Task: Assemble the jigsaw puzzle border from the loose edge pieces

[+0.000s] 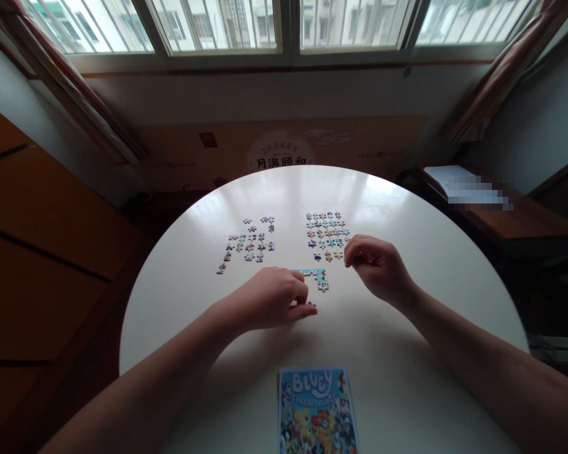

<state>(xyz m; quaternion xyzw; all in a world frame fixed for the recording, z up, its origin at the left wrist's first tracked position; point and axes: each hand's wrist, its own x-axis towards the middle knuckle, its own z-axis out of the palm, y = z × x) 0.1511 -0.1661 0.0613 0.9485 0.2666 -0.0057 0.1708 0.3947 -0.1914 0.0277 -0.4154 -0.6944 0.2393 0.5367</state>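
Observation:
My left hand [281, 296] is in a pinch over the middle of the table, with a small puzzle piece [312, 304] at the tips of its thumb and finger. Just beyond it lies a joined corner of the puzzle [320, 275], blue along its top edge and partly covered by this hand. My right hand [376, 265] is curled beside the right-hand rows of loose puzzle pieces [325, 233], its fingertips turned inward. Whatever those fingers hold, if anything, is hidden. More loose puzzle pieces [250, 247] are spread in a looser group on the left.
All this lies on a round white table [180, 315]. Close to me is a colourful picture card marked "BLUEY" [318, 413]. A printed cardboard panel [180, 148] stands beneath the window, beyond the far edge. Off to the right is a wooden chair or bench [515, 221] with papers [459, 180].

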